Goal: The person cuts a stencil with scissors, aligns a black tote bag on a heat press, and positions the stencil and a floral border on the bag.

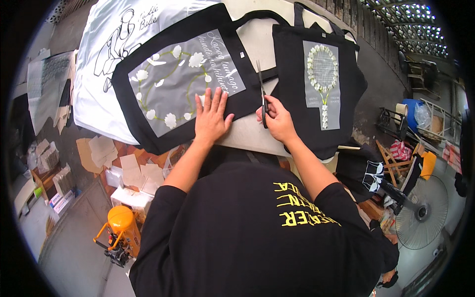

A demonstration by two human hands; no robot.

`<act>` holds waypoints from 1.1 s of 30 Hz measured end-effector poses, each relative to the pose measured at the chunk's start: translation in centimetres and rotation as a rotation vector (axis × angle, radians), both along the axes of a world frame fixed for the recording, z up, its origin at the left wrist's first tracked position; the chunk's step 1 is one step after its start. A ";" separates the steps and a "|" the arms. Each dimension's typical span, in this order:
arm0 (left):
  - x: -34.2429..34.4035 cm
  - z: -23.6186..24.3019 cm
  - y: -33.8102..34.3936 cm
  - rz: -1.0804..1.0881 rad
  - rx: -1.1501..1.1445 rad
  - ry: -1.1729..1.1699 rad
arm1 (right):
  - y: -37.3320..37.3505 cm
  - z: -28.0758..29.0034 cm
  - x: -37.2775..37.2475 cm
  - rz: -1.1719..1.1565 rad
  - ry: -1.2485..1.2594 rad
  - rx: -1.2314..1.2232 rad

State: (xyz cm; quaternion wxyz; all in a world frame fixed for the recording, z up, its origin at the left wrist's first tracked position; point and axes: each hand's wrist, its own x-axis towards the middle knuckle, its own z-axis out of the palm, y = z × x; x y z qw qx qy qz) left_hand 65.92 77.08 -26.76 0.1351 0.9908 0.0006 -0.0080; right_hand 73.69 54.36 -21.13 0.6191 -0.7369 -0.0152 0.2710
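My left hand (210,116) rests with fingers apart on the grey printed panel (168,101) of a black tote bag (133,116), over its flower design and script lettering. My right hand (276,120) grips black-handled scissors (261,89), points upward, between that bag and a second black tote (358,84) on the right. This second bag carries a grey panel with a white flower design (321,69). Both bags lie on a pale table (257,143). A white shirt with a black line drawing (94,99) lies at the back left.
An orange tank machine (123,227) stands low left, among cardboard pieces (133,171). A standing fan (422,213) is low right, near another black bag (349,171) and a partly visible person (388,262). A blue drum (410,111) and metal frames stand at the right.
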 end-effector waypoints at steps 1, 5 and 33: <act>-0.5 0.2 0.2 -0.013 0.010 0.011 | -0.3 0.4 -0.4 0.025 0.106 0.043; -3.5 1.5 1.1 -0.111 0.023 0.048 | -2.4 0.8 -4.7 0.108 0.290 -0.036; 1.0 1.0 -6.4 0.388 -0.172 -0.160 | -0.1 2.7 16.8 0.934 0.442 -0.443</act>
